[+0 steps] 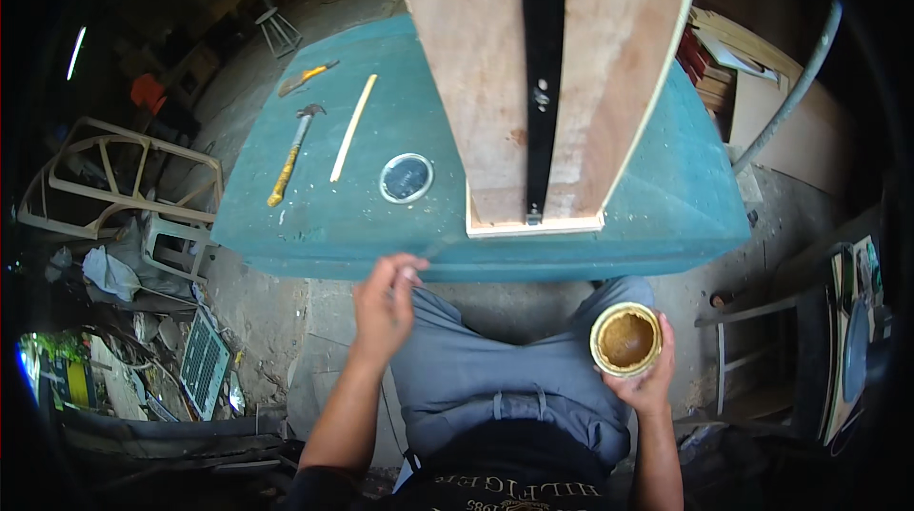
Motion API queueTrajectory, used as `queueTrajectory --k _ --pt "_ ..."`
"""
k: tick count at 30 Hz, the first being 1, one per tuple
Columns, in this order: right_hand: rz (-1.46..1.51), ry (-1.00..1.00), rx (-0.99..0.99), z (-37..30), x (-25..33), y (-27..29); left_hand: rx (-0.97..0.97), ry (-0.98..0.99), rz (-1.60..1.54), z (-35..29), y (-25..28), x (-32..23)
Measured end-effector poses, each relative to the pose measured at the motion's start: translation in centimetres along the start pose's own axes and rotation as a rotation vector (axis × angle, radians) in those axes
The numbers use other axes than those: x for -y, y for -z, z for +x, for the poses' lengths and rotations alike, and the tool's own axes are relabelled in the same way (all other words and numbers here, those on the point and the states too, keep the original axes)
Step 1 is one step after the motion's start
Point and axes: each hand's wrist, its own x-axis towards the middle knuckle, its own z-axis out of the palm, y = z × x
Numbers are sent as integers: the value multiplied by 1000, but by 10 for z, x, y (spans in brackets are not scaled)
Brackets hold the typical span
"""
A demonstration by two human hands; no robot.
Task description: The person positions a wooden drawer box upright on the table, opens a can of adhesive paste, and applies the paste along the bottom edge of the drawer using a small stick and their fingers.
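Observation:
My left hand is closed in a pinch just off the front edge of the teal tabletop. Something thin and blurred seems to stick out from its fingertips; I cannot make out what it is. Low over my right thigh, my right hand grips an open round can from the side and below. Yellowish-brown paste coats the can's inside. Beyond both hands a tall plywood piece rises from the table near its front edge, with a black metal rail running down its middle.
On the table's left side are a claw hammer, a thin wooden strip, a yellow-handled brush and a round lid. A wooden frame and white plastic stool stand left. Stacked boards lie right.

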Motion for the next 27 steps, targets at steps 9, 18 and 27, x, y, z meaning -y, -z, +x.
queueTrajectory --k 9,18,27 --pt "57 212 16 32 28 -9 468 -525 355 -19 -58 -98" --pt "35 268 95 30 50 -18 641 -525 423 -59 -145 -94" --pt "10 291 182 29 59 -31 643 -372 318 -63 -138 -77"
